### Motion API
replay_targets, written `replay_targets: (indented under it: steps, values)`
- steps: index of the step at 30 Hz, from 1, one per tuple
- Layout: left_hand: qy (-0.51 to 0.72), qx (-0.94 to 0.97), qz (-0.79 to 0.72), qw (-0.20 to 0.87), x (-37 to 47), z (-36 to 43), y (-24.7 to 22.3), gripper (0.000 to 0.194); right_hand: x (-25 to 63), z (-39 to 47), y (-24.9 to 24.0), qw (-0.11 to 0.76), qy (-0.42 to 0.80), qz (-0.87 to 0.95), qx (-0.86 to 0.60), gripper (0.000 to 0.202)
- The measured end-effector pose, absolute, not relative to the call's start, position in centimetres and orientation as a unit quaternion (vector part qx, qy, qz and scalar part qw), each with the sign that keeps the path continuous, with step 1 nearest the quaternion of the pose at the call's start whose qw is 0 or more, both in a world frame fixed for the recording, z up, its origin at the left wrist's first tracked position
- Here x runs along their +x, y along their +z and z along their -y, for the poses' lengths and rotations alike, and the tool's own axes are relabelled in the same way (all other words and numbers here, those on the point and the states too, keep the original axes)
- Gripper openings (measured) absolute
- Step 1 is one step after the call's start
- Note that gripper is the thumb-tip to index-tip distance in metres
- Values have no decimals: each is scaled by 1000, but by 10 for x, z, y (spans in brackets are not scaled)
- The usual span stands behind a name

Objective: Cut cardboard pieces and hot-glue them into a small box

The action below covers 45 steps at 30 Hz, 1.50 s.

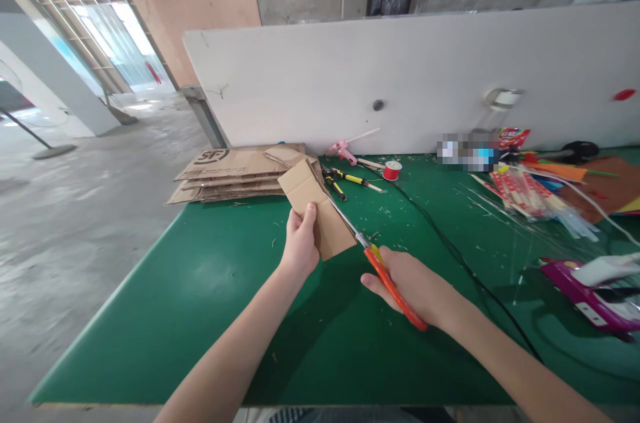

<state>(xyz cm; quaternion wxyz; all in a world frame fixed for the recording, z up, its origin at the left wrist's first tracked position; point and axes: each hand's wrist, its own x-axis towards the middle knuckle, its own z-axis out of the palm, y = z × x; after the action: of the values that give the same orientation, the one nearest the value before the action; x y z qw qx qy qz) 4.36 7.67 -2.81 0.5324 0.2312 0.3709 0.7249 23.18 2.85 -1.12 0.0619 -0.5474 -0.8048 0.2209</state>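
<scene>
My left hand [301, 241] pinches a creased rectangular piece of cardboard [316, 209], thumb on top, held up above the green table. In my right hand [413, 283] is a pair of scissors [387, 276] with red and yellow handles. Their blades lie along the right edge of the cardboard, pointing away from me toward its far end. Whether the blades are parted, I cannot tell. The fingers of my right hand are partly hidden behind the handles.
Flattened cardboard sheets [240, 173] are stacked at the back left. Behind my hands lie yellow-and-black pliers [335, 184], a utility knife [350, 176], a pink glue gun [343, 151] and a red spool [393, 171]. A black cable [445, 239] and purple power strip [585, 296] are at right.
</scene>
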Motion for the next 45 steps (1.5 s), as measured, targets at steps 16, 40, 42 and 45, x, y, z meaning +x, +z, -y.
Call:
replay_targets:
  steps: [16, 40, 42, 45]
  values:
    - [720, 201, -374, 549, 45, -74, -31, 25, 226, -23, -10, 48, 223, 806, -546, 43]
    - [711, 179, -365, 573, 48, -70, -26, 24, 230, -24, -9, 80, 269, 800, -530, 44]
    - [708, 178, -368, 576, 48, -69, -26, 25, 232, -24, -8, 72, 269, 804, -526, 45]
    - [706, 186, -369, 575, 47, -69, -27, 26, 234, -25, -6, 60, 259, 807, -527, 45]
